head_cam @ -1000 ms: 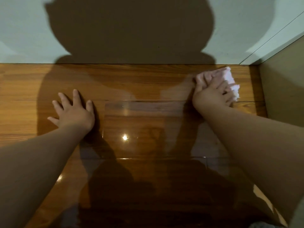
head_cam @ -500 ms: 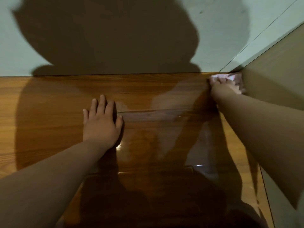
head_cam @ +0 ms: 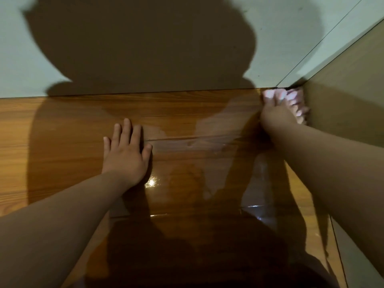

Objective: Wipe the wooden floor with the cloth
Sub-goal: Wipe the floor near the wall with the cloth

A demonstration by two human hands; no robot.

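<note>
A pale pink cloth [head_cam: 270,94] is bunched in the far right corner of the wooden floor [head_cam: 62,142], where the back wall meets a brown panel. My right hand [head_cam: 279,113] grips the cloth and pushes it down into that corner; most of the cloth is hidden under the fingers. My left hand [head_cam: 126,152] lies flat on the boards at the centre left, fingers straight and spread, holding nothing. The boards between the two hands shine with a wet film.
A pale green wall [head_cam: 25,59] bounds the floor at the back. A brown vertical panel [head_cam: 349,104] closes the right side. My own shadow darkens the wall and the middle boards. Dry boards stretch to the left.
My right hand has slid the cloth right along the back wall into the corner. The left hand has shifted right across the boards and stays flat.
</note>
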